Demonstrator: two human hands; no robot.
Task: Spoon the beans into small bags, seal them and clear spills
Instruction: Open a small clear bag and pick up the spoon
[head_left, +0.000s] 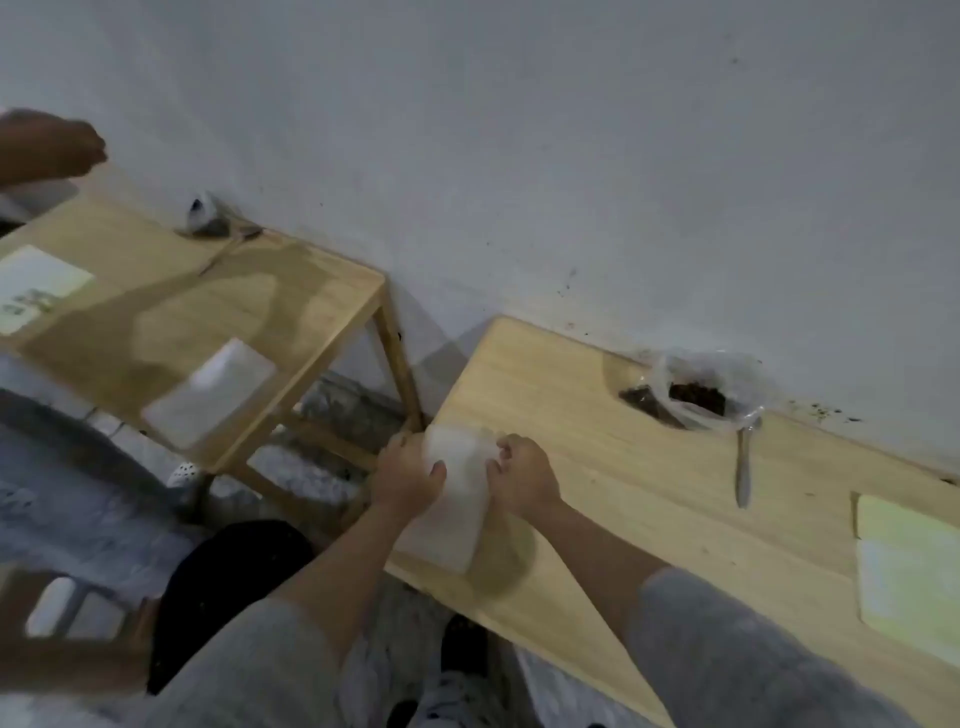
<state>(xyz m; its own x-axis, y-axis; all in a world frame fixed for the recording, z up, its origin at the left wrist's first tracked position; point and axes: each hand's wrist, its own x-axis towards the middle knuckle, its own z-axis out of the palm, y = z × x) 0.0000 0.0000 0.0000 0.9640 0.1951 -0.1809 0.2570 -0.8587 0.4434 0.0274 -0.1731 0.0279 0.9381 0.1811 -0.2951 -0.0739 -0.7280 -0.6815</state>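
- I was at the step of preparing a small bag (457, 499) for filling; I judged that no beans were inside it yet, because it looked white and flat, though the picture was blurred.
- My left hand (408, 475) pinched the left side of the bag near its upper end, with the thumb laid over the front of it.
- My right hand (522, 475) pinched the right side at the same height, the fingers curled on the edge; so both grips were closed on the bag, not spread.
- The bag lay at the near left corner of the desk (597, 467), its lower end resting on the wood close to the desk edge.
- Its long axis ran from the desk corner toward my body, a little slanted to the right; the upper end, where I held it, pointed away from me toward the wall. I believed this end was the mouth, but I could not tell for sure.
- The open bag of beans (698, 395) stood well apart, at the far side by the wall, and the spoon (744, 462) lay just beside it, handle toward me.
- The next move, in my judgement, called for pulling the mouth open, and then freeing my right hand to reach for the spoon.
- Some dark crumbs lay near the wall, probably spills to clear later.
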